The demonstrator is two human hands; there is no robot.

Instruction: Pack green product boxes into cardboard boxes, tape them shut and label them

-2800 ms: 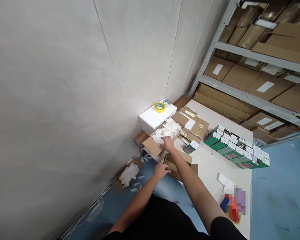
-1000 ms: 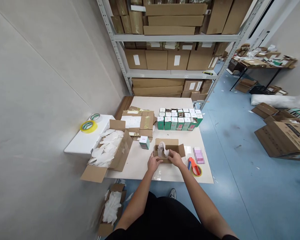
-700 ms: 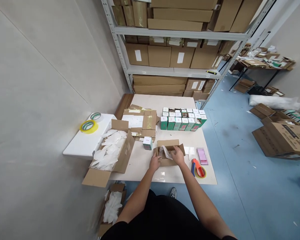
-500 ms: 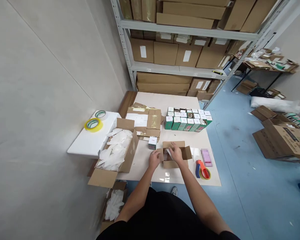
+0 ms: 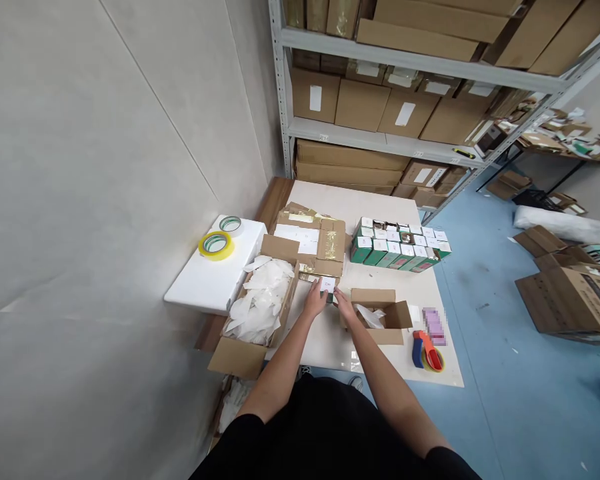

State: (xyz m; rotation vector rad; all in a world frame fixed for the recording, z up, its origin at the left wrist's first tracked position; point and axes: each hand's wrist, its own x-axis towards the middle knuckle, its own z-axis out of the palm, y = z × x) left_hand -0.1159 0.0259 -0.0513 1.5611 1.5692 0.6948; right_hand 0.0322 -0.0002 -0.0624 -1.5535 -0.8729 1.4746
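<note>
A small box with a white, marked top and a dark green side stands between my hands near the middle of the table. My left hand grips it from the left. My right hand has its fingertips closed on its right side. Just right of my right hand, a small open carton holds white crumpled paper, its flaps spread outward. To the left, a larger open carton is full of white paper scraps.
Several green-and-white boxes stand in rows at the back right. Flattened cardboard lies behind my hands. A tape dispenser sits front right. Tape rolls rest on a white block; shelving stands behind.
Both hands have left the small open carton and moved left to the small box, now held between them. White paper now shows inside that carton. The view has shifted.
</note>
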